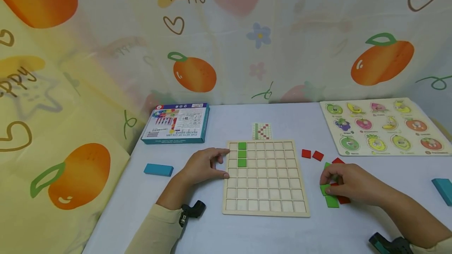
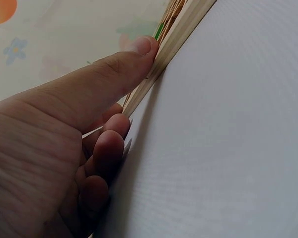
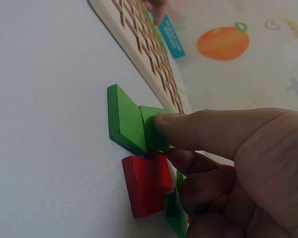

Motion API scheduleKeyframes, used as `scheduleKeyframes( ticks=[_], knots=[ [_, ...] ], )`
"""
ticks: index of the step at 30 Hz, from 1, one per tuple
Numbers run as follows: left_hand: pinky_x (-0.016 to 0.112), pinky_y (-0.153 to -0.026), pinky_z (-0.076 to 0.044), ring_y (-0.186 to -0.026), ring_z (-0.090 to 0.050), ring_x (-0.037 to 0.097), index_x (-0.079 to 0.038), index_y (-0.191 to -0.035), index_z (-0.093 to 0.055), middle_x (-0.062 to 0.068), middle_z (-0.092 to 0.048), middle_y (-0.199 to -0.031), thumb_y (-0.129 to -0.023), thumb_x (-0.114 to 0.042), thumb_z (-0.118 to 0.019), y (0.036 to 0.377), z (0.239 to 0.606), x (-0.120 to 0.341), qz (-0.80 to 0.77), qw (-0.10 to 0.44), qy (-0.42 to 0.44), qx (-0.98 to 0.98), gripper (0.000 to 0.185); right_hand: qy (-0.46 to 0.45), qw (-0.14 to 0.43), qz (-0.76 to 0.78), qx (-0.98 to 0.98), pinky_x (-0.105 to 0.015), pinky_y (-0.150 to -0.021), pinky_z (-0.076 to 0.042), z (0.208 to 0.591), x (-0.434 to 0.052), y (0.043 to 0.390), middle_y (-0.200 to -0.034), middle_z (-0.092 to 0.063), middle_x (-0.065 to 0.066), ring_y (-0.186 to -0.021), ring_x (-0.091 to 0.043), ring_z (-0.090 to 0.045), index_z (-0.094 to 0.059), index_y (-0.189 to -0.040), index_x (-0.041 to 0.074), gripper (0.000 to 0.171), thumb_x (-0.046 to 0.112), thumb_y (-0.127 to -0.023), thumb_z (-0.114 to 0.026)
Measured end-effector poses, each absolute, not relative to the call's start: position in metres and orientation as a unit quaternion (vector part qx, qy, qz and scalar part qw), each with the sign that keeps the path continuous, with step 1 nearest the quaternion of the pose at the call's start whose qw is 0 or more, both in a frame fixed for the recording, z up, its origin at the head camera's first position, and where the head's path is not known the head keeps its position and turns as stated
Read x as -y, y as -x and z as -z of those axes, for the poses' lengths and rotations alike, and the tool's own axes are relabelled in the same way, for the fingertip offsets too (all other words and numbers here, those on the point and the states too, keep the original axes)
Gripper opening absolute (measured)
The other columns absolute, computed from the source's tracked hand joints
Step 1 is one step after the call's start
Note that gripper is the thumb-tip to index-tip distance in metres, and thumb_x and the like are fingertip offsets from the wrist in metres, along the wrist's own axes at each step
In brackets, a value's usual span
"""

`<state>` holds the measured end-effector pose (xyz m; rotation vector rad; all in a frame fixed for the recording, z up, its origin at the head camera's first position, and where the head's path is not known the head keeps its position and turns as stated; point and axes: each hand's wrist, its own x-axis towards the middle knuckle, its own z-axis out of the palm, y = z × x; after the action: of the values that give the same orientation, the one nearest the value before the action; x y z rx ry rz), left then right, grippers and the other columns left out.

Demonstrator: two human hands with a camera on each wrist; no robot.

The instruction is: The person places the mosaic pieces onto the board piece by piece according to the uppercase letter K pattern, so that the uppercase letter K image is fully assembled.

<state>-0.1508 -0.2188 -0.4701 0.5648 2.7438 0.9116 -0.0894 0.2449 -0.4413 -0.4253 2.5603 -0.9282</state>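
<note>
My right fingers (image 3: 188, 130) pinch a green tile (image 3: 151, 130); left hand (image 1: 203, 166), fingers relaxed, steadies the grid board (image 1: 265, 203); only the wrist view shows the pinch.

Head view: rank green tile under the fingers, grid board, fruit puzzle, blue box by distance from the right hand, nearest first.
From the right hand:
1. Green tile, pinched at its fingertips.
2. Grid board, to its left at table centre.
3. Fruit puzzle, beyond it at the far right.
4. Blue box, far left corner.

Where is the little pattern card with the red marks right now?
In the head view the pattern card lies flat on the table, just beyond the far edge of the wooden grid board, right of the blue box.
</note>
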Motion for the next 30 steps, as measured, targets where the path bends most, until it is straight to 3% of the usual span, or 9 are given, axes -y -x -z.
scheduleKeyframes(
  ticks=[13,23,30],
  knots=[
    [0.028,-0.065,-0.045,-0.074,-0.056,0.01,-0.021,-0.147,-0.067,-0.012,-0.061,-0.097,-0.076,-0.038,-0.099,0.151,0.471,0.219,-0.311,0.095,-0.196,-0.925,0.08,0.17,0.2,0.338,-0.904,-0.027,-0.067,-0.049,0.437,-0.246,0.095,-0.089,-0.065,0.007,-0.083,-0.017,-0.055,-0.073,-0.098,0.025,0.012,0.017,-0.095,-0.082],
    [0.027,-0.064,-0.044,-0.074,-0.056,0.011,-0.022,-0.146,-0.067,-0.012,-0.06,-0.097,-0.076,-0.038,-0.099,0.151,0.469,0.219,-0.313,0.095,-0.195,-0.925,0.078,0.167,0.206,0.354,-0.897,-0.027,-0.061,-0.049,0.428,-0.236,0.104,-0.084,-0.062,0.003,-0.076,-0.018,-0.057,-0.072,-0.101,0.021,0.008,0.017,-0.098,-0.079],
    [0.027,-0.064,-0.044,-0.075,-0.056,0.012,-0.022,-0.147,-0.067,-0.012,-0.061,-0.097,-0.076,-0.037,-0.099,0.152,0.47,0.219,-0.319,0.101,-0.191,-0.923,0.079,0.182,0.186,0.366,-0.894,-0.028,-0.06,-0.046,0.42,-0.216,0.112,-0.091,-0.064,0.003,-0.072,-0.019,-0.056,-0.072,-0.1,0.021,0.009,0.018,-0.097,-0.079]
  ],
)
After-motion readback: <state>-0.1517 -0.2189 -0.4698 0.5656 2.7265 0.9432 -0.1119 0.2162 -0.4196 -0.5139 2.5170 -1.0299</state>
